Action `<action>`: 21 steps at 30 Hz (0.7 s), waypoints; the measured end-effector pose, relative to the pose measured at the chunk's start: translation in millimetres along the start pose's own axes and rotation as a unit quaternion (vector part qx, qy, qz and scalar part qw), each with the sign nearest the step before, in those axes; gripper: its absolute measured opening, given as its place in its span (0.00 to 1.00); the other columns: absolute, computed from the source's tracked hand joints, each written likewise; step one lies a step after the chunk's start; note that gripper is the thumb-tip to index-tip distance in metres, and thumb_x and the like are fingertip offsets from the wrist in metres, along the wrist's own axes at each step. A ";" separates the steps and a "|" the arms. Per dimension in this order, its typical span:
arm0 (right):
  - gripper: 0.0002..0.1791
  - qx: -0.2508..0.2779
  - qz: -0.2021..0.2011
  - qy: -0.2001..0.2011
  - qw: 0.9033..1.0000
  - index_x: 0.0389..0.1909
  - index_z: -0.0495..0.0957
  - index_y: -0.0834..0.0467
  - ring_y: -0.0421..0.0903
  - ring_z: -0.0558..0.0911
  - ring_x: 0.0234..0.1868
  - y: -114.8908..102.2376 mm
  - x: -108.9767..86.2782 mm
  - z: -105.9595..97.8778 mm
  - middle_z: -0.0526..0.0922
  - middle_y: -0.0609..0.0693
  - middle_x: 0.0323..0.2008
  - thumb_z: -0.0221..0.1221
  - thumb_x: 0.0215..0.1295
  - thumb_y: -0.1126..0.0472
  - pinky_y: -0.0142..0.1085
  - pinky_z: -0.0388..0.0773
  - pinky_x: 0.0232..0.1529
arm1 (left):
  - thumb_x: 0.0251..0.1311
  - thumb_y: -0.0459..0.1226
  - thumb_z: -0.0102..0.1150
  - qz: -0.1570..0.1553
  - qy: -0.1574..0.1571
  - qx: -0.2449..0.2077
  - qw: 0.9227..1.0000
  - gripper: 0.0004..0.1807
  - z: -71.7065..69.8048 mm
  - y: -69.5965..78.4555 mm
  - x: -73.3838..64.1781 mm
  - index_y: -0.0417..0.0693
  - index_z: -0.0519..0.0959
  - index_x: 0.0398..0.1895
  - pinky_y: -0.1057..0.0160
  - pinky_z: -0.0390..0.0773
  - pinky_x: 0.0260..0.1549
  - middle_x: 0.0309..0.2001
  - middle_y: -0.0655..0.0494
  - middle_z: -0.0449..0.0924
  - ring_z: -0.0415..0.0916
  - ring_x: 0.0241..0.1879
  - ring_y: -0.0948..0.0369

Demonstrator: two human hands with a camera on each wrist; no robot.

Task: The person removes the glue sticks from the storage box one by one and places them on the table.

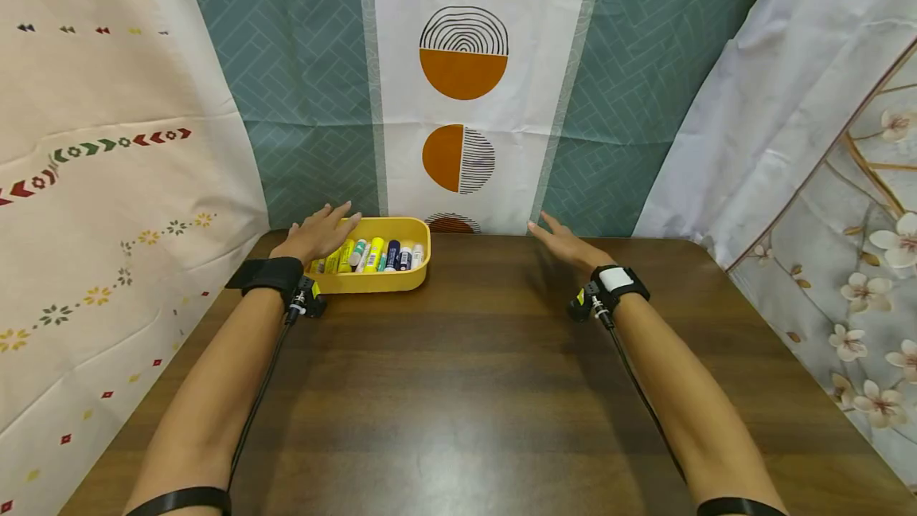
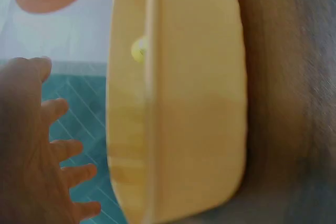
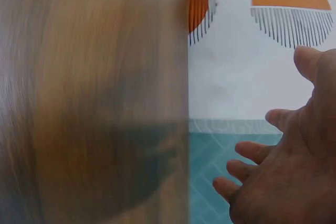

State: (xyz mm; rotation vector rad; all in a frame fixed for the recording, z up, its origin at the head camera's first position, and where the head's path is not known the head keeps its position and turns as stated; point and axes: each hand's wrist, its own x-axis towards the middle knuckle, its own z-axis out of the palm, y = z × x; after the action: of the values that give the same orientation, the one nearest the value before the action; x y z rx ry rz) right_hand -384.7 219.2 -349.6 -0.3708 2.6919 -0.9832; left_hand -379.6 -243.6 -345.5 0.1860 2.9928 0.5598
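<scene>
A yellow tray (image 1: 368, 283) stands at the back left of the table, holding several small tubes and sticks, among them a bright yellow tube (image 1: 373, 255) and a dark blue one (image 1: 392, 255). Over the tray's left end hovers my left hand (image 1: 318, 236), fingers spread and nothing in them. In the left wrist view the tray's side wall (image 2: 197, 98) fills the middle, apart from the fingers. My right hand (image 1: 564, 244) is held above the table's back edge, fingers stretched out and holding nothing; the right wrist view shows its fingers (image 3: 254, 151) spread too.
The brown wooden table (image 1: 444, 388) reaches back to a hanging curtain (image 1: 308, 102) with a white patterned middle strip. Cream cloth (image 1: 122, 245) hangs on the left, floral cloth (image 1: 852, 317) on the right. A thin cable runs along each forearm.
</scene>
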 end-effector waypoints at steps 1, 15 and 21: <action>0.45 0.029 0.003 -0.007 1.000 0.81 0.27 0.53 0.68 0.30 0.78 1.1 0.5 1.7 0.29 0.63 0.80 0.32 0.78 0.33 0.71 0.33 0.70 | 0.74 0.66 0.21 -0.002 -0.002 -0.005 1.000 0.44 1.7 -4.4 -0.5 0.51 0.40 0.83 0.25 0.31 0.66 0.79 0.31 0.35 0.34 0.76 0.30; 0.50 0.162 0.025 0.014 0.986 0.82 0.31 0.45 0.64 0.40 0.80 23.4 7.1 35.7 0.32 0.55 0.82 0.35 0.70 0.23 0.65 0.38 0.74 | 0.80 0.51 0.34 0.010 0.022 -0.121 0.992 0.40 19.1 -54.0 -4.0 0.45 0.31 0.82 0.28 0.38 0.69 0.79 0.30 0.29 0.29 0.76 0.30; 0.47 0.166 0.001 0.041 0.985 0.82 0.37 0.50 0.62 0.42 0.80 28.0 11.4 49.0 0.38 0.57 0.81 0.36 0.73 0.28 0.62 0.42 0.75 | 0.77 0.32 0.36 -0.011 0.067 -0.308 0.949 0.40 35.7 -69.9 1.8 0.50 0.27 0.81 0.38 0.40 0.73 0.81 0.39 0.28 0.31 0.79 0.40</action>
State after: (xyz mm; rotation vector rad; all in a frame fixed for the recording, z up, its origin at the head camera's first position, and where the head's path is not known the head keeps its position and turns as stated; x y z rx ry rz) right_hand -384.1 207.2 -405.9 -0.2636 2.5312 -1.4447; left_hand -384.5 -295.3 -404.3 0.0639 2.7583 1.5071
